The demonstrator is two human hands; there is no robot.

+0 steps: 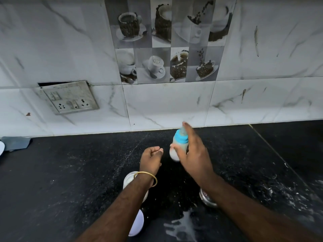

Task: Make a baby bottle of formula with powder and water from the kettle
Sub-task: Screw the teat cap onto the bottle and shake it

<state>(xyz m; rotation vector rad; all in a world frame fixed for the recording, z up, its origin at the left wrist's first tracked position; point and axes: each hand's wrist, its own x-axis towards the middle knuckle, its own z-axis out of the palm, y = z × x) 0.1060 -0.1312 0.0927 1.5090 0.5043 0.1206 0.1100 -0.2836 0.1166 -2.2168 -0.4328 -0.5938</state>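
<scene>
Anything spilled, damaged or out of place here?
Yes. A white puddle lies on the black counter near the front edge, with splashes to the right. The wall socket plate hangs askew, exposing a gap.

White marble-look wall tiles (174, 102), coffee-cup picture tiles (167, 41), loose socket plate (68, 97), black speckled counter (70, 172)

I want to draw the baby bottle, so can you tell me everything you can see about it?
The baby bottle is small, with a see-through body, a bright blue collar and a pale teat on top. Milky white liquid fills the body. It is tilted, teat toward the wall, held above the black counter. The right hand grips it, forefinger over the teat, thumb on the body. It looks blurred. The left hand is close but apart.
</scene>
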